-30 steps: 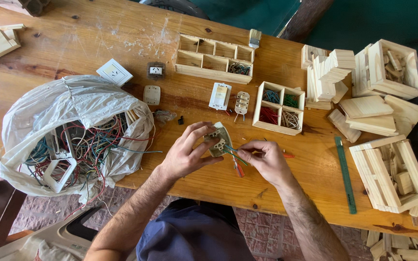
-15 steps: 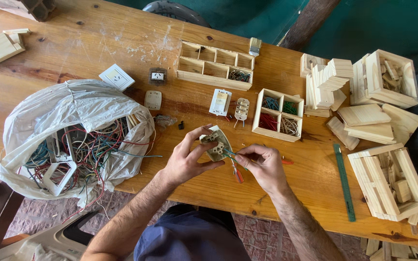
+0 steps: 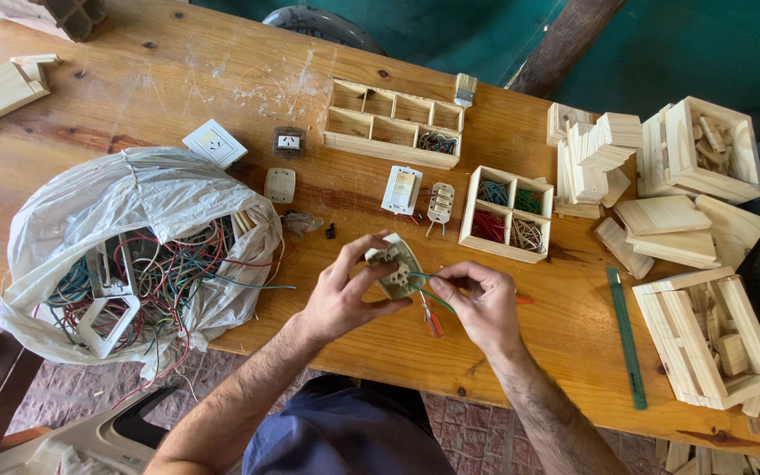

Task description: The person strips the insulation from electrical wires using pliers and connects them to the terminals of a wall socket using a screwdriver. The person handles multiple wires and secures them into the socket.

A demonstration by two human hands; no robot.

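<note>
Beige switch module [image 3: 395,266] held tilted above table edge, wires attached.

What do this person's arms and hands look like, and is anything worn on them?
Both forearms are bare and hairy, with no sleeves in view. The left hand and right hand have no gloves; no rings, watch or wristband show. Dark blue clothing shows below.

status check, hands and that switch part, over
Left hand gripping switch module. Right hand pinching its green wire. Pliers lie underneath; nothing blocking.
</note>
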